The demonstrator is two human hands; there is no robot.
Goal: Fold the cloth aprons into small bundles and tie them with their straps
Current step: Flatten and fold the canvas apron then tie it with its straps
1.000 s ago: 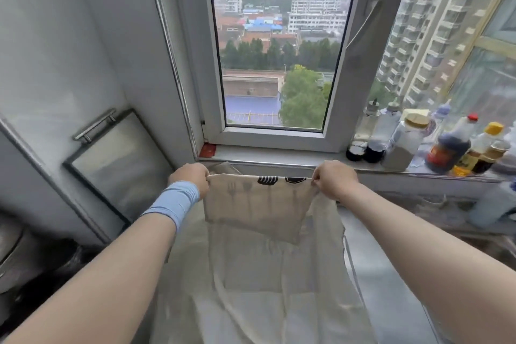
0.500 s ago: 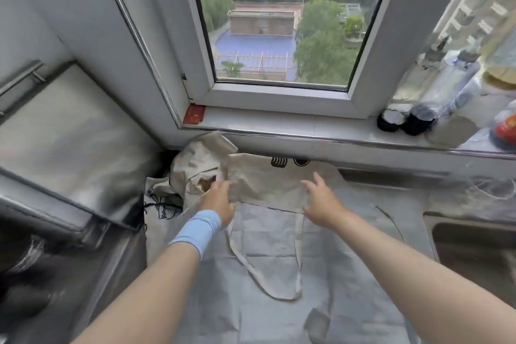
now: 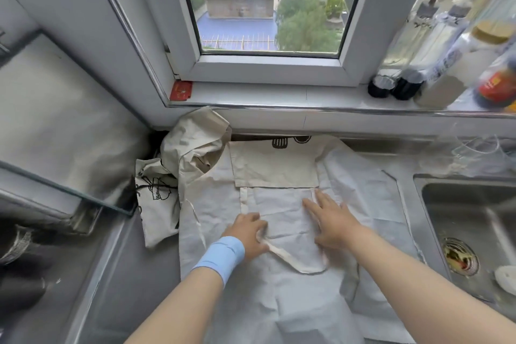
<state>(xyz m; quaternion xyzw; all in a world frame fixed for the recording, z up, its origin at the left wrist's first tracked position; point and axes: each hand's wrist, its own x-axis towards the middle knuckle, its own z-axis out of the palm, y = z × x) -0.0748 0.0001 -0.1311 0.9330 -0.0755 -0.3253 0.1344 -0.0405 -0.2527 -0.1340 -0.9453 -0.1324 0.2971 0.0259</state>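
Note:
A cream cloth apron (image 3: pixel 279 288) lies spread flat on the steel counter below the window, its bib (image 3: pixel 273 167) folded down at the far end with black prints at the edge. Its neck strap (image 3: pixel 296 260) forms a loop on the cloth. My left hand (image 3: pixel 247 234), with a blue wristband, rests on the apron and touches the strap's left end; whether it pinches it I cannot tell. With straight fingers, my right hand (image 3: pixel 329 222) presses flat on the cloth beside the loop. More crumpled cream aprons (image 3: pixel 178 173) are heaped at the far left.
A steel sink (image 3: pixel 469 232) with a drain strainer lies to the right. Bottles and jars (image 3: pixel 435 75) stand on the window sill at the far right. A glass-edged hob (image 3: pixel 55 131) is on the left. A red card (image 3: pixel 181 91) sits on the sill.
The apron, held up by its top edge a second ago, now lies flat on the counter. Both hands have come down and slid toward me over the cloth, near the strap loop.

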